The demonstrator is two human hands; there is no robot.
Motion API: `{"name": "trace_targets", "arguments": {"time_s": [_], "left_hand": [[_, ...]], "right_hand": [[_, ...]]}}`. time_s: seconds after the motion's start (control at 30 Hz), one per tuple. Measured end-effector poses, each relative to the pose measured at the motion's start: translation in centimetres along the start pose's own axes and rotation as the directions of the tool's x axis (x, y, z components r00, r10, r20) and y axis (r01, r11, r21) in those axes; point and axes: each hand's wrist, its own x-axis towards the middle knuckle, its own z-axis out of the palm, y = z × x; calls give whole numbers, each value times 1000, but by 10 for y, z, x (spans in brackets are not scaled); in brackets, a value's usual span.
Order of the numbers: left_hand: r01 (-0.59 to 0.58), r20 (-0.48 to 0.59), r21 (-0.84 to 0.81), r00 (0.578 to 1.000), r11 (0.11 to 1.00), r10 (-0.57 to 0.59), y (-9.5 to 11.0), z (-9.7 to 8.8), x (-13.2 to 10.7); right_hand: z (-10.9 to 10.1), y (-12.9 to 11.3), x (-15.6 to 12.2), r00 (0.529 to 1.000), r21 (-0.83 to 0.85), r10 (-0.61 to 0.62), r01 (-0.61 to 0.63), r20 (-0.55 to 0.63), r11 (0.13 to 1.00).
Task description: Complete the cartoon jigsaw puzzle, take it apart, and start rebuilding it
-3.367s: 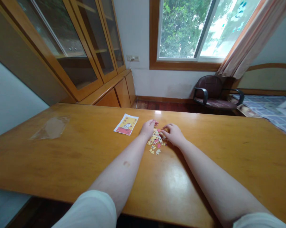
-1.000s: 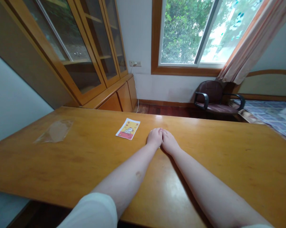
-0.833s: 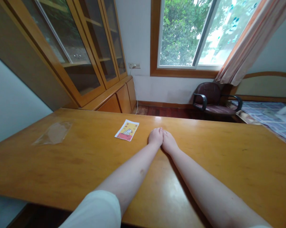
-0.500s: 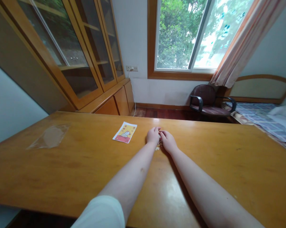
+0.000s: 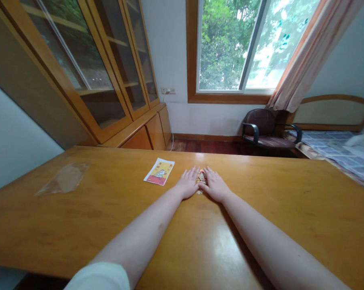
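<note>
Small jigsaw puzzle pieces (image 5: 201, 176) lie in a colourful heap on the wooden table (image 5: 118, 225), between my two hands. My left hand (image 5: 187, 183) rests along the heap's left side, fingers stretched forward. On the other side, my right hand (image 5: 214, 184) lies with its fingers extended, and the two thumbs come close together in front of the heap. A pale piece shows just below the thumbs. Part of the heap is hidden by the fingers. Left of my hands is a picture card (image 5: 159, 172), yellow and pink with a white animal on it.
A clear plastic bag (image 5: 64, 178) lies flat at the table's left. Beyond the table stand a glass-door cabinet (image 5: 133, 108) on the left, a dark red armchair (image 5: 262, 127) and a bed (image 5: 336, 147) on the right. The table's far edge runs just past my hands.
Both hands have gone from curled around the pieces to flat with fingers stretched out. My left hand has shifted left and nearer to me, so more of the heap shows.
</note>
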Motion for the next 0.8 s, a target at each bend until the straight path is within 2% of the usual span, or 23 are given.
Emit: {"name": "trace_targets", "arguments": {"time_s": [0.07, 0.23, 0.5, 0.67, 0.8], "left_hand": [[-7, 16, 63, 1000, 998, 6, 6, 3, 6], [-61, 23, 64, 998, 996, 59, 12, 8, 18], [-84, 77, 63, 994, 994, 79, 11, 1, 11], [-87, 110, 164, 991, 983, 69, 14, -2, 10], [-89, 92, 130, 993, 988, 77, 13, -2, 10]], "right_hand": [[1, -3, 2, 999, -59, -9, 12, 40, 998], [1, -4, 5, 999, -89, 2, 2, 46, 996], [-1, -1, -1, 987, -3, -129, 130, 96, 992], [0, -3, -1, 993, 42, -105, 103, 53, 994], [-4, -7, -1, 995, 52, -93, 91, 39, 994]]}}
